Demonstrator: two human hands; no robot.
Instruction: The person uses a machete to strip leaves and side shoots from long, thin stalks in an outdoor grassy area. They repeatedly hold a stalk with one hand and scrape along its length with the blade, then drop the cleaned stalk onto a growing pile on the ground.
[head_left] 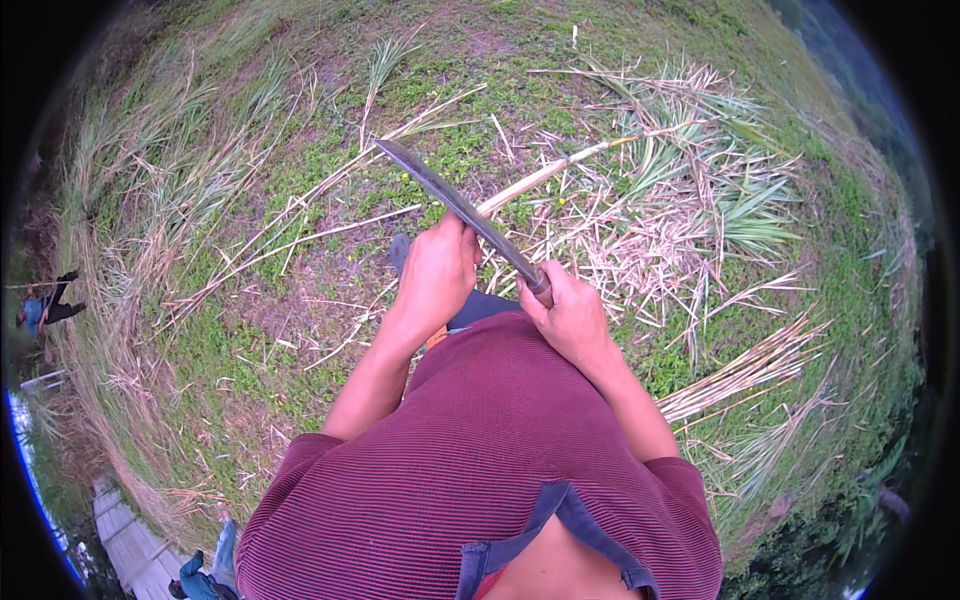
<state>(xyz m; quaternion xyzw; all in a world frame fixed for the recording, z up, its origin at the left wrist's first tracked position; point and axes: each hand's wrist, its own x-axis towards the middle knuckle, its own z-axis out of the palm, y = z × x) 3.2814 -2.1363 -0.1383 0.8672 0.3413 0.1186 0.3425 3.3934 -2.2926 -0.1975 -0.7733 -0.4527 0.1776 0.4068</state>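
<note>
My right hand (572, 315) is closed round the handle of a machete (450, 192). The long dark blade slants up and to the left, passing over my left hand's fingertips. My left hand (440, 262) is closed on the near end of a pale cane stalk (540, 178), with part of its grip hidden. From there the stalk runs away to the right, toward a heap of leaves and strips. Blade and stalk cross just beyond my left fingers; whether they touch I cannot tell.
A heap of green leaves and dry strips (690, 200) covers the grass ahead right. Stripped canes (745, 375) lie bundled at the right, uncut stalks (290, 225) at the left. One person (42, 312) is at the far left, another (207, 575) at lower left.
</note>
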